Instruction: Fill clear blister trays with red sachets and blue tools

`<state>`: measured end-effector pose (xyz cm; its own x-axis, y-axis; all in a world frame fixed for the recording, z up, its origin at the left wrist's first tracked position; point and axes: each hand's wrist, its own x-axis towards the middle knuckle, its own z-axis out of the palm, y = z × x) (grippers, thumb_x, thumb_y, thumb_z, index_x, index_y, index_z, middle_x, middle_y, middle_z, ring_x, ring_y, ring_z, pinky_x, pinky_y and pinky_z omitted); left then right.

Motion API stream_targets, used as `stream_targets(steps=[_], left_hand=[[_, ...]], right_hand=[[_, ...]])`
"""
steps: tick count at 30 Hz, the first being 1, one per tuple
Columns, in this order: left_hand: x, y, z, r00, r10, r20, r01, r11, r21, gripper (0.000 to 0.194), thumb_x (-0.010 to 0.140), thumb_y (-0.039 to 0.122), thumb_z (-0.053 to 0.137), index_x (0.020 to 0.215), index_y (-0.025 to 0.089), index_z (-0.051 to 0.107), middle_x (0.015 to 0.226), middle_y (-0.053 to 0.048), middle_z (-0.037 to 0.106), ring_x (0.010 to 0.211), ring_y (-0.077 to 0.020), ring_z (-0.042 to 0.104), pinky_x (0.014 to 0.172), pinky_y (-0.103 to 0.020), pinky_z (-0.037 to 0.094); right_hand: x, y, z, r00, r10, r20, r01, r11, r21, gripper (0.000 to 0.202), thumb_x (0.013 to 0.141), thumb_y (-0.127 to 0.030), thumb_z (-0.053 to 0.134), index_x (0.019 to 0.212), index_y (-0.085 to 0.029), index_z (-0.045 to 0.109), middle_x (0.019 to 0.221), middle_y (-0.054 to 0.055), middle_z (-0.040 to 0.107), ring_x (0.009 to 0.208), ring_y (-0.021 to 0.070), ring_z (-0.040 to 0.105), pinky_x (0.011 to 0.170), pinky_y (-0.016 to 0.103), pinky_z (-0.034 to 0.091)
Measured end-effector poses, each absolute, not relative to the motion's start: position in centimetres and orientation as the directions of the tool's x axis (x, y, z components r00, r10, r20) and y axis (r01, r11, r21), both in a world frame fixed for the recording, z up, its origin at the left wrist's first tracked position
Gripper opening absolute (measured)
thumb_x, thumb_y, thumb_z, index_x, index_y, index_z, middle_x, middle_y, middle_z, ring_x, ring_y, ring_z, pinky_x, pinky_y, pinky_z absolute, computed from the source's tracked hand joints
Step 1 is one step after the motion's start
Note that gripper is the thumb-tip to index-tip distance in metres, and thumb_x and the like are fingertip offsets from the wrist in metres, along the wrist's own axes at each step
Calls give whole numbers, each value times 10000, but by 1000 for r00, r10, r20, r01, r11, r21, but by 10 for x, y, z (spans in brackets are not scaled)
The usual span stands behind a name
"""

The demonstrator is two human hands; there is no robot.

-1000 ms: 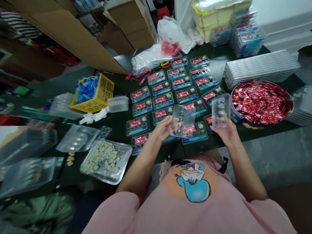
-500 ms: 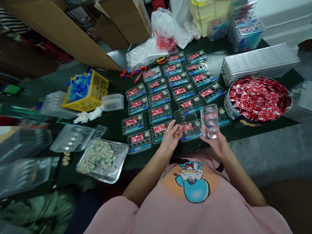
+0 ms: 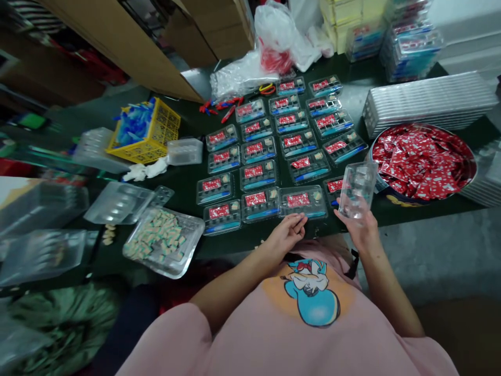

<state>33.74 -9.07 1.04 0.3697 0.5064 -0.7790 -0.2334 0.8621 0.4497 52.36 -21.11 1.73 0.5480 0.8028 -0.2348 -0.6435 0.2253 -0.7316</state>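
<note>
In the head view, my right hand grips a stack of clear plastic blister shells, raised above the table's front edge. My left hand is closed, fingertips together at the front edge of a clear blister tray; whether they pinch anything is hidden. A red printed packet, a small beige piece and a blue pen lie in that tray. Rows of similar trays spread beyond it, such as one further left. Behind my right hand, another packed tray is partly covered by the shells.
A round tin of red packets stands right, before a long stack of clear trays. On the left are a yellow basket of blue pens and a metal tray of small beige-green pieces. Pliers and plastic bags lie behind.
My left hand has drawn down and its fingers have closed. The tray before it now sits straighter and in full view. My right hand has shifted slightly right with the shells.
</note>
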Motion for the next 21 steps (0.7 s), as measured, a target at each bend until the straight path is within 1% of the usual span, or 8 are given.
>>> stream_targets(steps=[2, 6, 12, 15, 19, 21], left_hand=[[340, -94, 3, 379, 507, -774, -204, 862, 465, 273, 688, 138, 795, 858, 211, 594, 1066, -83, 671, 1084, -234, 653, 718, -265, 499], [343, -101, -3, 358, 521, -775, -143, 850, 506, 185, 754, 196, 753, 855, 210, 599, 1024, -101, 690, 1064, -240, 665, 717, -283, 508], [346, -105, 3, 340, 455, -823, -155, 890, 428, 142, 782, 231, 743, 868, 185, 640, 1002, -128, 705, 967, -207, 681, 681, -257, 509], [346, -101, 4, 323, 442, -837, -157, 897, 413, 136, 791, 248, 740, 858, 180, 643, 977, -126, 706, 914, -188, 688, 671, -247, 510], [343, -101, 3, 297, 454, -840, -141, 891, 432, 139, 799, 267, 730, 841, 179, 632, 884, -108, 703, 861, -188, 696, 657, -250, 505], [338, -103, 6, 288, 457, -841, -109, 889, 446, 158, 784, 279, 740, 831, 176, 628, 828, -90, 693, 791, -176, 688, 639, -249, 495]], right_hand=[[524, -214, 16, 539, 809, -237, -648, 219, -729, 584, 731, -606, 674, 1232, -318, 586, 1351, 63, 591, 1338, 301, 476, 1082, 553, 399], [526, -218, 15, 522, 815, -251, -644, 184, -743, 632, 717, -624, 675, 1258, -316, 563, 1374, 68, 573, 1340, 299, 474, 1088, 557, 392], [528, -219, 17, 508, 830, -230, -647, 191, -738, 598, 736, -617, 663, 1246, -317, 574, 1377, 72, 570, 1346, 306, 466, 1098, 566, 376], [528, -218, 17, 506, 832, -226, -654, 200, -730, 568, 737, -601, 676, 1221, -318, 590, 1367, 68, 579, 1342, 310, 471, 1100, 573, 372], [528, -218, 16, 506, 831, -231, -666, 206, -717, 561, 731, -591, 691, 1215, -321, 600, 1349, 58, 591, 1340, 314, 473, 1107, 579, 366], [529, -219, 14, 505, 832, -228, -665, 207, -717, 556, 733, -593, 688, 1210, -320, 606, 1348, 58, 591, 1342, 316, 470, 1107, 578, 368]])
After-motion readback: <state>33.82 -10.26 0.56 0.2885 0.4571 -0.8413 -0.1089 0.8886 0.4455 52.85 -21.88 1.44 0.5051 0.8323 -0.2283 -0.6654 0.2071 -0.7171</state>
